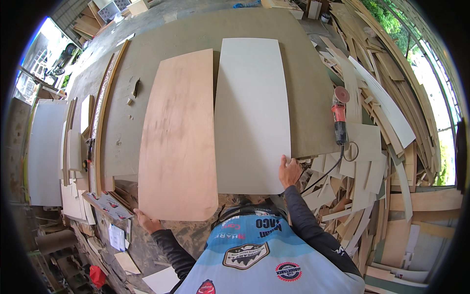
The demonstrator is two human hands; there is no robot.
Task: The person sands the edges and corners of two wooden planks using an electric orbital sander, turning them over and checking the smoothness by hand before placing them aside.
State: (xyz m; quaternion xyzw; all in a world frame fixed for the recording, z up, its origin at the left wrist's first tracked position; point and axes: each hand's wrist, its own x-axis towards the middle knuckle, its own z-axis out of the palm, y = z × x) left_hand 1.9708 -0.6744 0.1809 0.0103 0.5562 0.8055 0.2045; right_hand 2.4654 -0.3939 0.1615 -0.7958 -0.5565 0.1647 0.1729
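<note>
Two long flat panels lie side by side on the table (196,36), their near ends past its front edge. The left one is a bare reddish-brown plywood panel (178,132) with dark smudges and a rounded near right corner. Beside it is a white-faced panel (252,117). My left hand (148,223) is closed at the near left corner of the plywood panel, most of its fingers hidden. My right hand (290,173) grips the right edge of the white panel near its front end, thumb on top.
An angle grinder (339,115) with a sanding disc lies at the table's right edge, its cord hanging down. Wood strips (110,108) lie along the left side, near small scraps (129,101). Piles of offcuts (362,166) fill the right; more boards lie on the floor.
</note>
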